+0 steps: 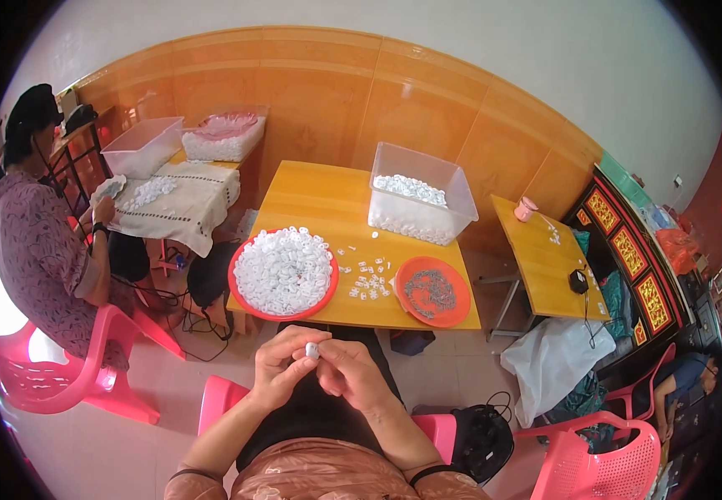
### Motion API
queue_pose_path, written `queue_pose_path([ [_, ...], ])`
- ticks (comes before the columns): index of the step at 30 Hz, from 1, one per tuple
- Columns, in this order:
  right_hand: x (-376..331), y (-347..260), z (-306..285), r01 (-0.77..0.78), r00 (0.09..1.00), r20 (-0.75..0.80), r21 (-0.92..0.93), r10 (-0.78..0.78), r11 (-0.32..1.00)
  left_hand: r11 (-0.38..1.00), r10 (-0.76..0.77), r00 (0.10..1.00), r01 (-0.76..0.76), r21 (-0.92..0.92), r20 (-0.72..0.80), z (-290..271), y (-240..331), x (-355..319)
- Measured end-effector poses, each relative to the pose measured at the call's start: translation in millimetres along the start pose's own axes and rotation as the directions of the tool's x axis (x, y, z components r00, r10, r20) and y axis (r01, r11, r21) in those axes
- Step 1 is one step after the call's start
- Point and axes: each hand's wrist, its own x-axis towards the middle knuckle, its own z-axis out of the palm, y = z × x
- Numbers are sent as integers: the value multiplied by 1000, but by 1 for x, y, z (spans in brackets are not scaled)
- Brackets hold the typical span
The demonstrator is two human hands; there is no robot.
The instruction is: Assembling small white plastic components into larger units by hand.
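At the lower centre of the frame, the seated person's left hand (282, 364) and right hand (349, 371) meet around a small white plastic piece (312, 351). On the yellow table (311, 196) mid-frame I see a red basin (282, 317) heaped with white pieces (284, 271), loose pieces (369, 286) scattered beside it, an orange-red plate (463, 293) of small grey parts (429, 292), and a clear plastic bin (440, 171) behind. Toward the left edge, a co-worker (44, 242) sits on a pink plastic chair (32, 375), near a pale cloth (202, 196).

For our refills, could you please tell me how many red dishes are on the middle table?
2: a basin heaped with white pieces on the left, and a plate holding small grey parts on the right; none look hidden.
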Motion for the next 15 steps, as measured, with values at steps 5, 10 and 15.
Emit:
queue_pose_path([
  [5, -1, -5, 5, -1, 1000, -21, -93, -1, 996, 1000, -9, 999, 8, -15, -42, 2, -7, -3],
  [10, 3, -15, -2, 18, 992, -113, -325, -58, 946, 920, -190, 980, 160, -359, -50, 13, -14, -10],
  [15, 14, -53, -45, -59, 967, 173, -567, 188, 822, 928, -255, 947, 182, -324, -196, 4, -11, -1],
])
